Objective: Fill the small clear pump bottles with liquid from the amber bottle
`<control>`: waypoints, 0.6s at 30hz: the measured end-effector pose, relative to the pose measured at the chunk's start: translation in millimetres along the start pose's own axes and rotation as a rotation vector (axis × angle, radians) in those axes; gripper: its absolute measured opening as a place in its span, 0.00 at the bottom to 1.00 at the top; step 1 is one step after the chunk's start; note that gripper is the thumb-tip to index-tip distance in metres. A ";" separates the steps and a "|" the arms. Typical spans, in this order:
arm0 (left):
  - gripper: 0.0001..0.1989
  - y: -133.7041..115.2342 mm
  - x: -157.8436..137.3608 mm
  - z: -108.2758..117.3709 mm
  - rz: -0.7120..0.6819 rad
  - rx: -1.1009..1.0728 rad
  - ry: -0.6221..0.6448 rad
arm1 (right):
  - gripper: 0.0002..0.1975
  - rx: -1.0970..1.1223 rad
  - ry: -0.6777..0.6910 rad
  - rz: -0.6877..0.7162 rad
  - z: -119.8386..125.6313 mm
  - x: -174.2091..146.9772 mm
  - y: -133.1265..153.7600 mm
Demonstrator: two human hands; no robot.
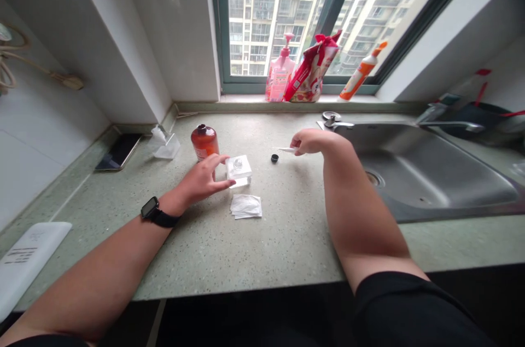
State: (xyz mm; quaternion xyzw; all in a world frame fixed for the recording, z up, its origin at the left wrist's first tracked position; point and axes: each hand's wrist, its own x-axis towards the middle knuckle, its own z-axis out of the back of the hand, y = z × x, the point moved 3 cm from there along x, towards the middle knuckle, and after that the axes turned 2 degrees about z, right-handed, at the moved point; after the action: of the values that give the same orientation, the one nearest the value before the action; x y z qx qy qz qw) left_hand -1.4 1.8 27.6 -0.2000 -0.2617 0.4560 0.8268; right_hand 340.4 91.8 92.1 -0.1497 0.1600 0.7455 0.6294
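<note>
My left hand (207,177) grips a clear, square glass bottle (239,168) by its sides, thumb at the front and fingers behind; the bottle stands on the counter. Just behind that hand is an amber bottle (204,142) with an uncapped neck. A folded white tissue (246,206) lies in front of the clear bottle. Over the counter to the right, my right hand (307,142) is closed on a thin white stick-like piece (286,149), its tip pointing left; its exact kind is unclear. A small black cap (274,158) rests below that tip.
A clear container with a white top (164,144) and a phone (118,151) lie at the left. A white board (33,259) is at the near left. The steel sink (430,172) is right. A pink pump bottle (279,76), red bag (314,70) and orange-white bottle (361,76) line the sill.
</note>
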 end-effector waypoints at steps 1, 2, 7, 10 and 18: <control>0.30 0.2 0.0 -0.1 -0.003 0.000 -0.001 | 0.18 -0.004 0.012 -0.009 -2.3 3.3 -1.6; 0.30 0.7 0.1 -0.2 -0.008 0.000 -0.004 | 0.18 -0.008 0.019 -0.016 -4.3 6.4 -2.8; 0.31 6.4 1.0 -2.8 -0.029 0.013 -0.030 | 0.18 -0.003 0.026 -0.030 -12.7 20.9 -8.0; 0.31 7.5 1.2 -3.6 -0.030 0.020 -0.027 | 0.17 0.003 0.037 -0.037 -19.3 29.7 -10.4; 0.30 2.6 1.1 -1.7 -0.031 0.016 -0.028 | 0.20 0.006 0.070 -0.050 -30.5 41.9 -11.7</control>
State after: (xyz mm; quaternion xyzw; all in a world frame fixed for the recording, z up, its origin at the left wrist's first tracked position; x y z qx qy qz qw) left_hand -1.5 3.8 25.1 -0.1829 -0.2728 0.4479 0.8316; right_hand 345.8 117.9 46.1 -0.1775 0.1803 0.7236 0.6422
